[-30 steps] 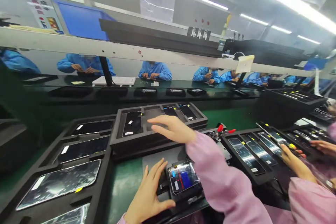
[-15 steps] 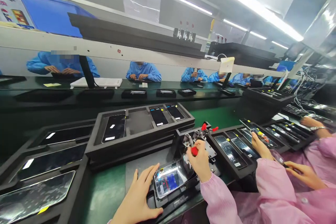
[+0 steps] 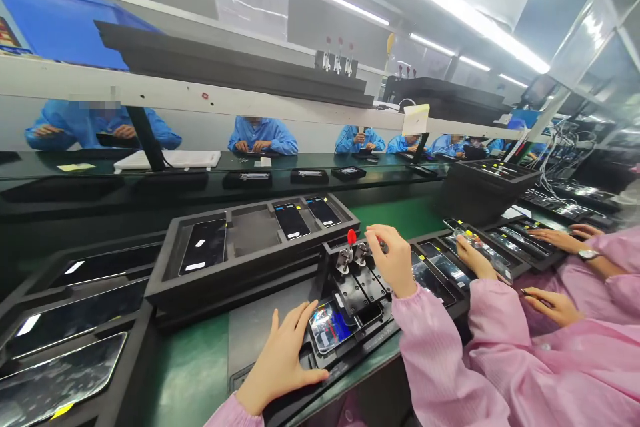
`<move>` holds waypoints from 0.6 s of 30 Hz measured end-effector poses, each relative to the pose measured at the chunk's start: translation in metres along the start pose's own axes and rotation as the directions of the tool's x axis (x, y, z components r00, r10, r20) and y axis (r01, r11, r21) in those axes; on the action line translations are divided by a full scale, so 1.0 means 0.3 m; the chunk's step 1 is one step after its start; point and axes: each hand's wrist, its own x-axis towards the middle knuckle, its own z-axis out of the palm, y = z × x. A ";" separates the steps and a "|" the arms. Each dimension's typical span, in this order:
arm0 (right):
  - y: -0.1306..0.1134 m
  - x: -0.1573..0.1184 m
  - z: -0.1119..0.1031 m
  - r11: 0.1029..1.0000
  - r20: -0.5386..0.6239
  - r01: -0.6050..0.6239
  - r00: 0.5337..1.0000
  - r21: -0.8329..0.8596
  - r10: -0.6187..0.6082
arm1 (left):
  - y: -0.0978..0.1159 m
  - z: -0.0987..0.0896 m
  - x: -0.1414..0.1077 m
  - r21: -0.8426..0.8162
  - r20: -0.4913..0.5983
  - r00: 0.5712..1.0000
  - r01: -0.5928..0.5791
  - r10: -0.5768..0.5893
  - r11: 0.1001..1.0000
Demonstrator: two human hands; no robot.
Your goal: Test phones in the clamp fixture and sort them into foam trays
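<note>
A phone (image 3: 331, 328) with a lit, colourful screen lies in a black fixture (image 3: 345, 361) on the green bench. Black metal plates (image 3: 361, 288) cover its far part. My left hand (image 3: 285, 360) is open beside the fixture, fingers spread along its left side and thumb near its front edge. At the clamps behind the plates, my right hand (image 3: 393, 260) has its fingers curled round a lever, which they mostly hide. One red-tipped lever (image 3: 352, 237) stands upright just left of that hand.
A black tray (image 3: 160, 280) with phones lies behind the fixture, more phone trays (image 3: 143, 327) at the left. On the right, a co-worker's hand (image 3: 475, 255) holds a phone by other trays. Workers in blue (image 3: 263, 137) sit across the bench.
My right hand has moved up from the near lever to the back of the clamps. The plates now lie over the phone, and one red lever stands upright. The view has shifted slightly.
</note>
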 end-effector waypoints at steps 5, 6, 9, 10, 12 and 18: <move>0.055 -0.207 -0.034 0.996 -0.099 0.069 0.992 -0.050 -0.074 | -0.016 0.010 0.004 -0.008 -0.010 1.000 -0.011 0.011 1.000; 0.076 -0.253 -0.025 0.992 -0.049 0.105 0.993 -0.065 -0.108 | -0.021 0.009 0.001 -0.011 -0.007 1.000 -0.016 0.016 1.000; 0.127 -0.356 0.021 0.985 0.188 0.143 0.975 -0.101 -0.122 | -0.028 0.007 -0.005 0.001 -0.001 1.000 -0.025 0.025 1.000; 0.134 -0.376 0.031 0.987 0.254 0.126 0.962 -0.105 -0.095 | -0.028 0.006 -0.005 0.012 0.004 1.000 -0.028 0.028 1.000; 0.135 -0.397 0.021 0.994 0.307 0.055 0.951 -0.093 -0.024 | -0.025 0.004 -0.006 0.036 0.013 0.999 -0.031 0.031 0.999; 0.178 -0.328 -0.238 0.976 0.537 -0.204 0.816 -0.082 0.215 | -0.020 -0.011 -0.037 0.036 -0.035 0.999 0.003 -0.002 0.999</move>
